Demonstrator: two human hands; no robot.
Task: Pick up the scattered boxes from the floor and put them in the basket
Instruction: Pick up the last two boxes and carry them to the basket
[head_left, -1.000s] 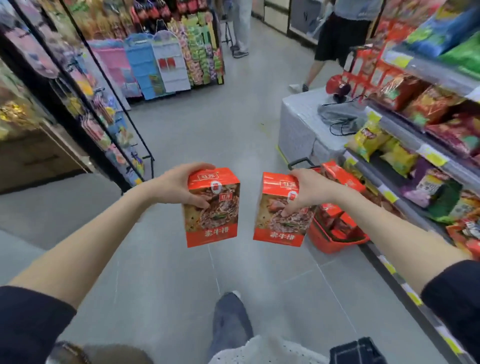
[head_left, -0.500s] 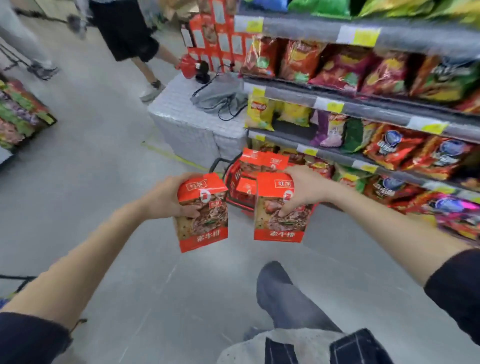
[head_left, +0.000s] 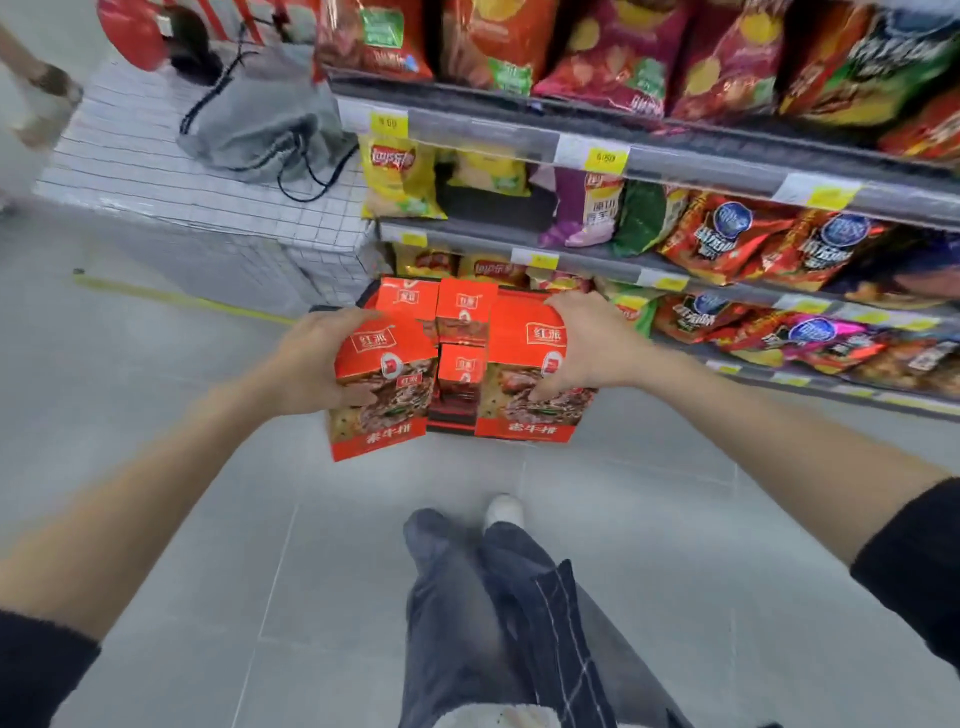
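My left hand (head_left: 317, 358) grips a red box with a food picture (head_left: 382, 400) by its left side, tilted a little. My right hand (head_left: 582, 348) holds a matching red box (head_left: 524, 379) from its right side and top. Both boxes hang just above the red basket (head_left: 449, 421), which stands on the floor against the snack shelf and is mostly hidden behind them. Several more red boxes (head_left: 460, 317) stand upright inside the basket between my two boxes.
Shelves packed with chip bags (head_left: 727, 244) run along the right. A white gridded block (head_left: 171, 208) with a grey bag (head_left: 265, 124) on top stands at the back left. My legs (head_left: 483, 597) are below, on grey floor tiles (head_left: 156, 467).
I have turned and stepped toward the shelf; the basket now lies directly under my hands. Both boxes have moved forward over it, still held the same way.
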